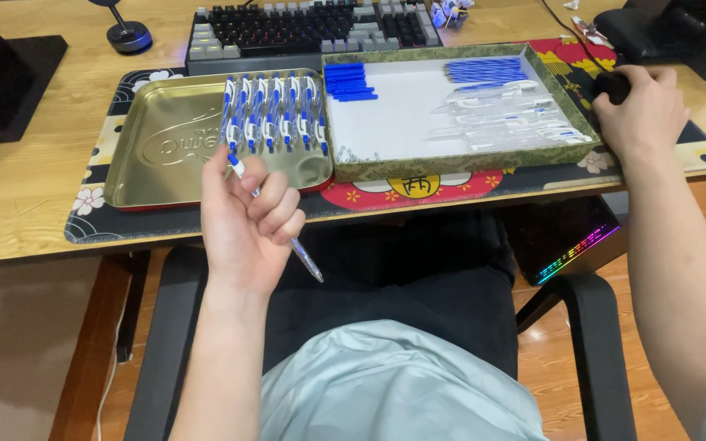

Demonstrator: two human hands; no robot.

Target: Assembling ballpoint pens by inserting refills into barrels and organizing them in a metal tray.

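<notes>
My left hand (247, 216) is raised in front of the desk edge, fingers curled around a clear and blue pen (304, 257) whose tip points down to the right. Just beyond it lies a gold metal tin lid (165, 147) holding a row of several assembled blue and white pens (275, 114). To its right stands a shallow patterned box (451, 163) with blue caps (349, 82), blue refills (484, 69) and clear pen barrels (508, 118) inside. My right hand (639, 110) rests on a black computer mouse (612, 86) beside the box's right wall.
A dark keyboard (312, 28) lies behind the tin and box. A patterned desk mat (124, 220) covers the wooden desk (18, 204). A black round stand (128, 37) sits at the back left. A computer case with coloured lights (574, 253) stands under the desk on the right.
</notes>
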